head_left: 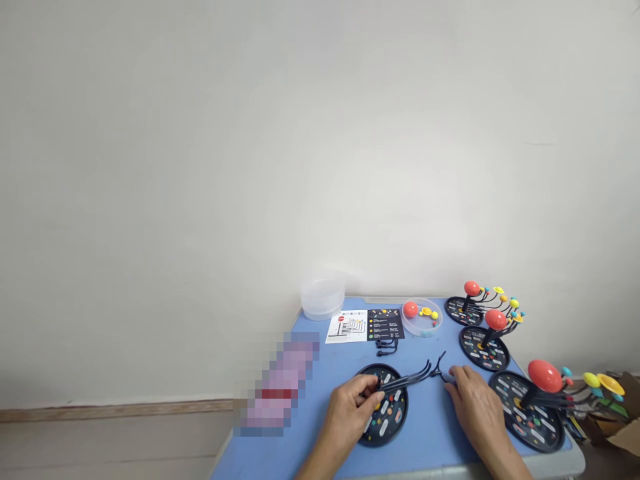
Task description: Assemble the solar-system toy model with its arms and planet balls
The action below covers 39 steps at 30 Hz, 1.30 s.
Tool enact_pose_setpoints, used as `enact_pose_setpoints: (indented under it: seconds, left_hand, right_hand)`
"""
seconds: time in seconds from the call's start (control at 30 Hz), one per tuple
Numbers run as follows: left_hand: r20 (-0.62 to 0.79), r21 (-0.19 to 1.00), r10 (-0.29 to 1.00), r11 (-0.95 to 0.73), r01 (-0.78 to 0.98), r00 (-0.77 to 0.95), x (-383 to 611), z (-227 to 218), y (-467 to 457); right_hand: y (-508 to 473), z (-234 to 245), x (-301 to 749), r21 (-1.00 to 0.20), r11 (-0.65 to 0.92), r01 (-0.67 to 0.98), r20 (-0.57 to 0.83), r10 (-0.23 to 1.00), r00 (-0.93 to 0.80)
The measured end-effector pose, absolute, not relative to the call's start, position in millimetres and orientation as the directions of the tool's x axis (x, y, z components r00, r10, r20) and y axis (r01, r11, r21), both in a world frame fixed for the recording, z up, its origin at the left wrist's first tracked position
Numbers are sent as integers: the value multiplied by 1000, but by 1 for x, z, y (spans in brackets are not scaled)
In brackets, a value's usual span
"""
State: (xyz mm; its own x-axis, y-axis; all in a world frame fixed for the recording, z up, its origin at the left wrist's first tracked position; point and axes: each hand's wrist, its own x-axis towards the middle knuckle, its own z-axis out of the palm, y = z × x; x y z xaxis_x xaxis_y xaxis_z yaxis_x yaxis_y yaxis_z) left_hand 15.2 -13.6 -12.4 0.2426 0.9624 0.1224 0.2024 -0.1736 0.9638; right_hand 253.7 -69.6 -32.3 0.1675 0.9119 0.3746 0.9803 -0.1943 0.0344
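Left hand (357, 410) is clenched on a bundle of black arms (407, 380), held low over a black disc (385, 427) on the bench (430, 433), probably to keep it steady. Right hand (473, 407) sits by the forked end (439, 368), can't tell if it's pinching.

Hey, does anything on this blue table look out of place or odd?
Yes, a pixelated pink patch along the left edge of the blue table is blurred, so it can't be identified. Also, loose dark plastic arms lie apart from any base, below the instruction sheet.
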Motion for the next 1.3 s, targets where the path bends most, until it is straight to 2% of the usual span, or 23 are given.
enact_pose_setpoints:
  seconds: [0.23, 0.4, 0.5, 0.57, 0.67, 0.77, 0.87, 0.97, 1.03, 1.1, 1.17, 1.3]
  left_hand:
    - [181, 944, 950, -240, 225, 253, 12, -12, -15]
    - [373, 883, 923, -385, 267, 99, 5, -9, -26]
    - [486, 828, 873, -470, 307, 24, 9, -15, -45]
    - [458, 841, 885, -463, 280, 86, 20, -23, -59]
    - [376, 885, 905, -415, 212, 200, 42, -33, -73]
    - [355, 893, 892, -412, 182, 278, 59, -41, -74]
    - [282, 936, 917, -327, 129, 282, 63, -48, -67]
    - [190, 977, 946, -208, 41, 264, 57, -56, -61]
    - [157, 987, 951, -163, -1, 267, 53, -60, -58]
    - [145, 989, 958, -142, -31, 248, 51, -63, -58]
    - [151, 989, 967, -146, -39, 207, 51, -64, -60]
    - [167, 986, 972, -163, -42, 163, 55, -63, -64]
  right_hand:
    - [-53, -16, 255, -110, 22, 994, 340, 940, 17]
    - [-57, -18, 262, -159, 20, 987, 402, 915, 46]
    - [-78, -16, 263, -283, 53, 958, 452, 888, 85]
    - [-95, -10, 256, -404, 167, 900, 424, 905, 23]
    - [-113, -1, 236, -539, 323, 778, 293, 938, -187]
    - [-115, 2, 218, -563, 338, 754, 289, 935, -204]
    - [-108, -4, 218, -572, 313, 758, 284, 943, -175]
    - [-97, -13, 234, -471, 227, 852, 354, 934, -53]
    - [-88, -19, 247, -269, 40, 962, 416, 906, 78]
    - [-80, -22, 254, -67, -116, 991, 347, 929, 132]
    - [-74, -22, 255, 69, -172, 983, 237, 960, 152]
    - [-65, -16, 248, 122, -172, 977, 141, 978, 155]
